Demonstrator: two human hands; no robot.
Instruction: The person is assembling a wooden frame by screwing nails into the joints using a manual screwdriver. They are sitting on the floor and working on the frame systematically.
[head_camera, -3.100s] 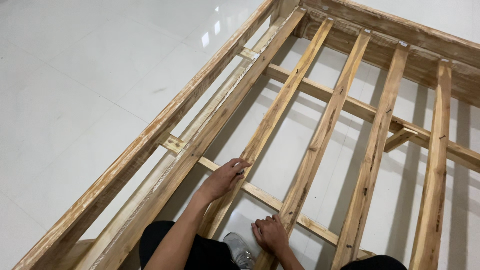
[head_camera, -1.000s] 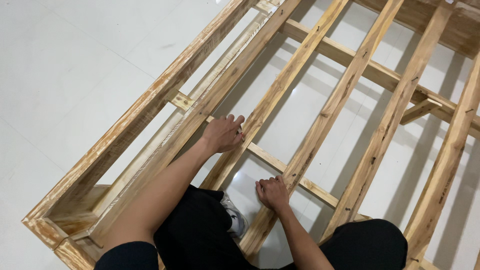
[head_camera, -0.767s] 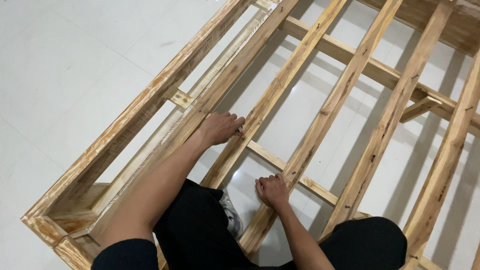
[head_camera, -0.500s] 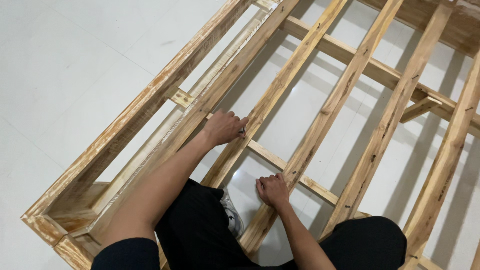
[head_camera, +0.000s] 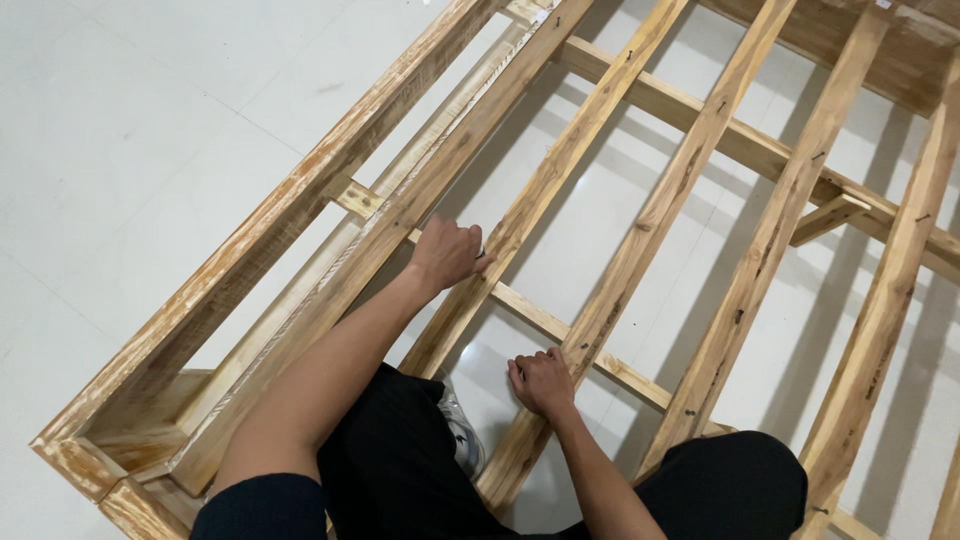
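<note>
I crouch inside a bare wooden bed frame (head_camera: 300, 215) on a white tiled floor. My left hand (head_camera: 447, 252) reaches forward, fingers curled against the left edge of a long wooden slat (head_camera: 560, 160), where a thin cross batten (head_camera: 530, 312) passes under it. A small dark tip shows at its fingertips; I cannot tell what it is. My right hand (head_camera: 540, 380) lies lower on the neighbouring slat (head_camera: 680, 190), fingers bent over its top at the same batten.
More slats (head_camera: 790, 210) run to the right towards a thick cross beam (head_camera: 760, 150). My knees in black trousers (head_camera: 400, 470) and a grey shoe (head_camera: 462, 440) fill the near gap. The frame's corner (head_camera: 85, 455) sits at the lower left.
My left hand, flat on the slat with fingers spread a second ago, has curled up at the slat's edge. The right hand has stayed put.
</note>
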